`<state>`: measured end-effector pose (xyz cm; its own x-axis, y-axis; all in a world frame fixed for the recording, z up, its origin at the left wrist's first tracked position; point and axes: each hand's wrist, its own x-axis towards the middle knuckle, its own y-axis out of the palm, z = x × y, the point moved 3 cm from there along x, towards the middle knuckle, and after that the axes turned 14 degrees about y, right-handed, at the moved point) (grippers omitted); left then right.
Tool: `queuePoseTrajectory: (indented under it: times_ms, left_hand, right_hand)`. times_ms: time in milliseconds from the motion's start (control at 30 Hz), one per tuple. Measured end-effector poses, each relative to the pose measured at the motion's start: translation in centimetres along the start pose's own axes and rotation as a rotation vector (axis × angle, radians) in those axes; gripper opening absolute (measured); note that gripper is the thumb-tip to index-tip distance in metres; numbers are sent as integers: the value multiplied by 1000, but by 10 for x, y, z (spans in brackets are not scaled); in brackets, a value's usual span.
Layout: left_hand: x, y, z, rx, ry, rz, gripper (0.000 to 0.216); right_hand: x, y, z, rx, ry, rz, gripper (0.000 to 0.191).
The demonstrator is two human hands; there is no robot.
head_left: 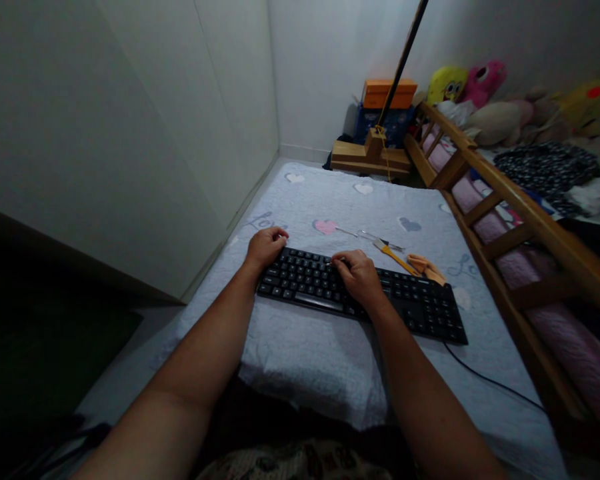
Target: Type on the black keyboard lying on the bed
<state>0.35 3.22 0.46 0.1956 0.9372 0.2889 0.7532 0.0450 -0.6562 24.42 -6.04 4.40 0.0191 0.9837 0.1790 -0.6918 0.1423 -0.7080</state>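
A black full-size keyboard [320, 303] lies at a slant on the padded table cover. My left hand [267, 247] is closed at its upper left corner, fingers curled at the edge. Over the upper middle keys, my right hand [359, 275] is closed in a pinch. Something small may be between its fingertips, but I cannot make it out. Just beyond the keyboard lie a brush with a yellow handle [397, 258], a bent wire tool [371, 236], a thin metal rod-like tool [347, 231] and a folded tan cloth [427, 268].
The keyboard's cable [495, 381] runs off to the right. A wooden bed rail [530, 207] borders the table's right side, and a pale cabinet [180, 133] stands at left. Behind the table are a wooden stand base [370, 157] and an orange box [389, 93].
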Motion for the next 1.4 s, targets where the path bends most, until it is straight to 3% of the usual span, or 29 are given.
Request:
queuePoseTrajectory:
  times_ms: [1400]
  left_hand:
    - [-1,-1,-4,15,-15,-1,27]
  right_hand:
    - [-3,-5,-4,-23,-4,-11,16]
